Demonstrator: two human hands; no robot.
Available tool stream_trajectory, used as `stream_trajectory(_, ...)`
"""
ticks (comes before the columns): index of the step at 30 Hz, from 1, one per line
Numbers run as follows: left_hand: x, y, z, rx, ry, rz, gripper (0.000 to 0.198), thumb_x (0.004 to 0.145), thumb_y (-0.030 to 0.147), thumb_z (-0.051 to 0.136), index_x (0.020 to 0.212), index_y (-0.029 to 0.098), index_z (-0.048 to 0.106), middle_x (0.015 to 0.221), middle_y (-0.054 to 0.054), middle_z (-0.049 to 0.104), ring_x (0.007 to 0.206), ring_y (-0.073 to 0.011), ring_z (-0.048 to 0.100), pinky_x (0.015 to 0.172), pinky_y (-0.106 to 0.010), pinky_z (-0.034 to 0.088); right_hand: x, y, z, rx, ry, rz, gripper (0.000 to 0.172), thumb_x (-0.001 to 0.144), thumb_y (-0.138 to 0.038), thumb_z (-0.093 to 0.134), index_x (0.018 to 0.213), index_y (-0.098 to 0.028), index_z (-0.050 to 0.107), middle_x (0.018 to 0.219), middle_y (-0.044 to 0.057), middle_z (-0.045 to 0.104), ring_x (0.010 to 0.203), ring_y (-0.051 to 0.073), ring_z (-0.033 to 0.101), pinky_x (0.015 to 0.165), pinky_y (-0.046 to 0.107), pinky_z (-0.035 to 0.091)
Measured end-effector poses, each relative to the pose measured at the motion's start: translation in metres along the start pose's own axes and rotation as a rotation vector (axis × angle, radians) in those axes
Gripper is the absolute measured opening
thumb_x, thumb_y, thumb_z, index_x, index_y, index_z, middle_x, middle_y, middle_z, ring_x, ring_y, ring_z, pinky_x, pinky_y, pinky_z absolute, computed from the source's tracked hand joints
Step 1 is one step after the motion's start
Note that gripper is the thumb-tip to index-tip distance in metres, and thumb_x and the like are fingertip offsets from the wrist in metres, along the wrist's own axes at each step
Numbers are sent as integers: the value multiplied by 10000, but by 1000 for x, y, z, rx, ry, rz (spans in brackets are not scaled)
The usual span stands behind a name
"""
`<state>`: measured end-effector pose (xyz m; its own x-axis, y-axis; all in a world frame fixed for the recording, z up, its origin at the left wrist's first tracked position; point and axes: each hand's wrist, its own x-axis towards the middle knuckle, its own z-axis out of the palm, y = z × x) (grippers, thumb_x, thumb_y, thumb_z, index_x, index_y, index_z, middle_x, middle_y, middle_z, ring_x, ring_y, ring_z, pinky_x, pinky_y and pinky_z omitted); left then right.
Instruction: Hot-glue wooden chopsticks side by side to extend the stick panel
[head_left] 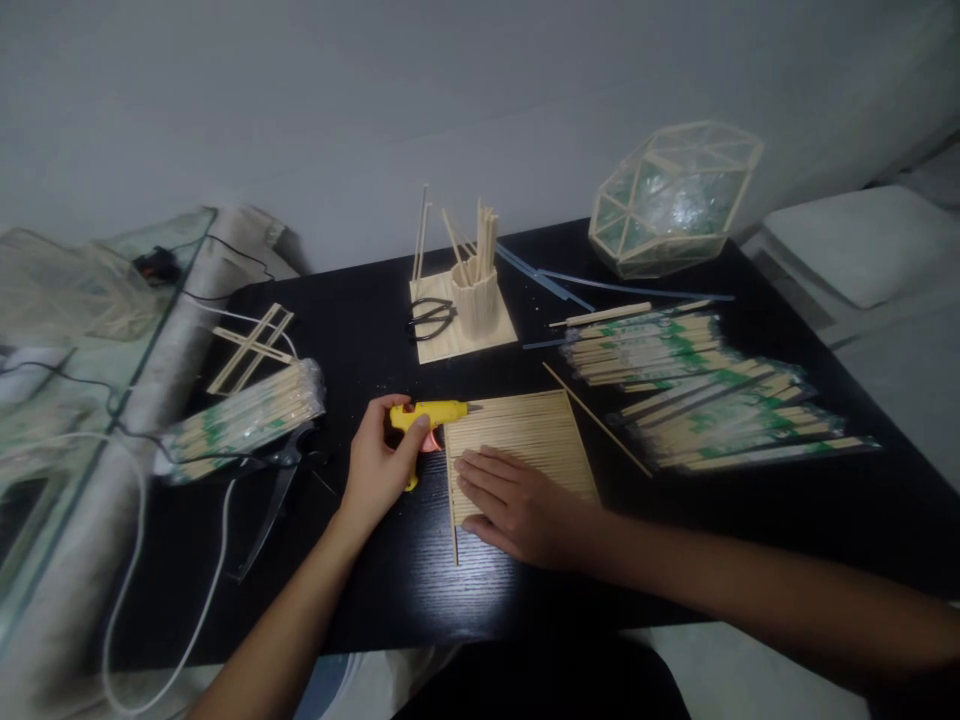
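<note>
My left hand is closed round a yellow glue gun with an orange trigger. The gun's nozzle points right, over the upper left corner of a square panel made of thin wooden sticks laid side by side. My right hand lies flat on the panel, fingers stretched towards its left edge. Along that left edge runs a single stick, its lower end jutting past the panel. Part of the panel is hidden under my right hand and forearm.
Behind stands a stick-built cup on a wooden base, beside black scissors. Packs of chopsticks lie right, another pack left. A faceted clear-paned frame stands at the back right. A white cable loops at left.
</note>
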<state>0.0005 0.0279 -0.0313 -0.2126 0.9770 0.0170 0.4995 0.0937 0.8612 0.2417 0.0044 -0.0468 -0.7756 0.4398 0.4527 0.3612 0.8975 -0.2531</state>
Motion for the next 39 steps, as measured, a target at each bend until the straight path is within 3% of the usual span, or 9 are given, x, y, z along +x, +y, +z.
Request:
stream_trajectory(4, 1, -3, 0, -31, 26, 22, 342, 945, 450, 752, 1189, 218, 691, 1052, -48, 713, 868, -214, 663, 758, -303, 516, 0, 0, -2, 12, -13, 25, 409, 1094, -336, 597, 1303, -9, 724, 1420, 220, 722, 1384, 298, 660, 1249, 461, 500)
stream_trajectory(12, 2, 1, 1, -175, 35, -40, 270, 932, 421, 745, 1101, 221, 675, 919, -15, 684, 762, -187, 624, 685, -286, 494, 0, -3, -2, 31, -7, 47, 378, 1090, -323, 606, 1293, -30, 734, 1419, 195, 730, 1386, 292, 660, 1246, 450, 508)
stream_trajectory(20, 0, -6, -3, -94, -13, -25, 275, 976, 421, 734, 1173, 237, 681, 996, -27, 699, 843, -210, 666, 731, -304, 508, -2, -2, -3, 87, -30, 60, 411, 1071, -304, 645, 1341, 0, 704, 1442, 219, 709, 1401, 294, 648, 1262, 458, 500)
stream_trajectory(39, -1, -10, -3, -37, -30, 16, 269, 968, 367, 728, 1196, 233, 682, 1079, -55, 723, 888, -226, 676, 698, -307, 498, -1, -3, -7, 82, -53, 66, 331, 1064, -292, 660, 1302, -75, 739, 1437, 202, 716, 1423, 287, 640, 1248, 466, 524)
